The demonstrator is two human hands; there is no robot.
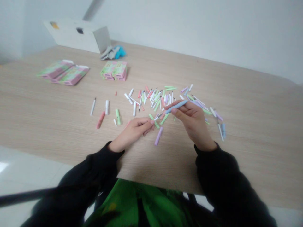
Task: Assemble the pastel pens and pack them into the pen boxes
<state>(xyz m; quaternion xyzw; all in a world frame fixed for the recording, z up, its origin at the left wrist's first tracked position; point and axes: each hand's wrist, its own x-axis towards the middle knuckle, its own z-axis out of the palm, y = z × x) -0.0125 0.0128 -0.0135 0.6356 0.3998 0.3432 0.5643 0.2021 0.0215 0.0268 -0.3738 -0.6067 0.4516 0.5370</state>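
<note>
Right hand (193,121) pinches a light blue pen barrel (177,106) between thumb and fingers; left hand (131,134) pinches a thin pen piece (158,117) in its fingertips. Loose pastel and white pen parts (153,101) lie scattered around both hands on a light wood table (47,119), a few apart to the left. Farther back: pink-green boxes (115,70), a cloth bundle (113,53), a white carton (78,34), white wall (189,31). White tile floor (14,170) shows below the table edge.
</note>
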